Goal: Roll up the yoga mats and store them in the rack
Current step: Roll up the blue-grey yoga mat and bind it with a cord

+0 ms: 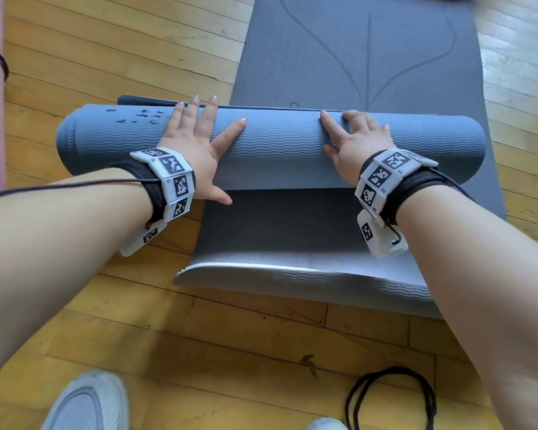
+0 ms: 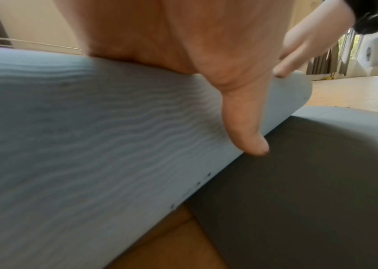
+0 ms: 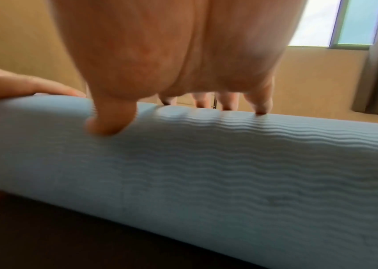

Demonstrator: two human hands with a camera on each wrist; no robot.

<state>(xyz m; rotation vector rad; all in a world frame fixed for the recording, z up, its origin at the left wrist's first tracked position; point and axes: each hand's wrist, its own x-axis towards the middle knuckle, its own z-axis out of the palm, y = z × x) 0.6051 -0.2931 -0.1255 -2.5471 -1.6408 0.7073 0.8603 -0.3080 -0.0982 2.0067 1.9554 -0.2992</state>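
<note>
Both hands: your left hand [image 1: 196, 141] and right hand [image 1: 353, 144] press flat, fingers spread, gripping nothing.
Roll skew: the rolled grey-blue yoga mat [image 1: 277, 144] overhangs left; keep pushing unevenly and it may telescope.

Matt foam-like roll of blue yoga mat [image 1: 280, 144], finely ribbed in wavy lines, with small nicks near its left end. Smoother dark grey inner face of the mat [image 1: 370, 66] in the upper right of the frame, with thin lines marked on it. Varnished wooden plank floor [image 1: 199, 342], slightly glossy, scuffed in places. Mesh-like grey cloth shoe [image 1: 84, 401] at lower left. Matt black cord [image 1: 364, 395] at lower right.
</note>
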